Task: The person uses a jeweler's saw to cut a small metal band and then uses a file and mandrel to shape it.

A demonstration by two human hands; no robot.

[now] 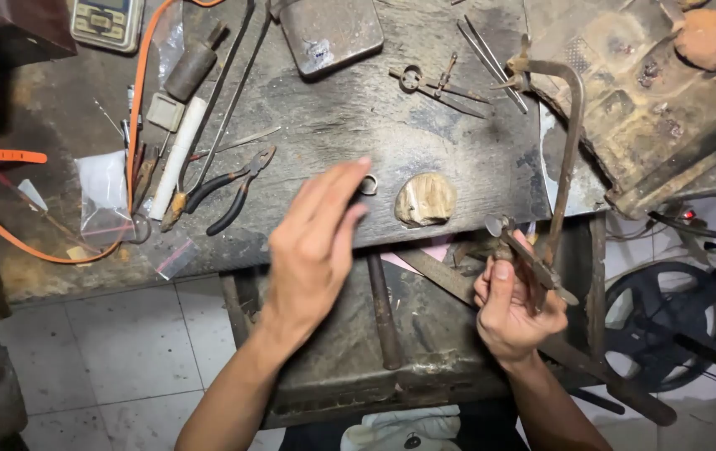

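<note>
Pinching a small ring, left hand fingers close; right hand grips a saw frame.

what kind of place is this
Probably a jeweller's workbench: the right hand holds a saw frame, the left hand pinches a small ring, and pliers and dividers lie on the worn bench.

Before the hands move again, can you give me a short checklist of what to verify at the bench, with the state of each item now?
1. Left hand fingertips on the small ring: ok, they touch it.
2. Ring lifted off the bench: cannot tell.
3. Right hand closed on the saw frame handle: ok.
4. Saw blade intact and tight: cannot tell, too thin to see.
5. Pliers apart from the left hand: ok.
</note>
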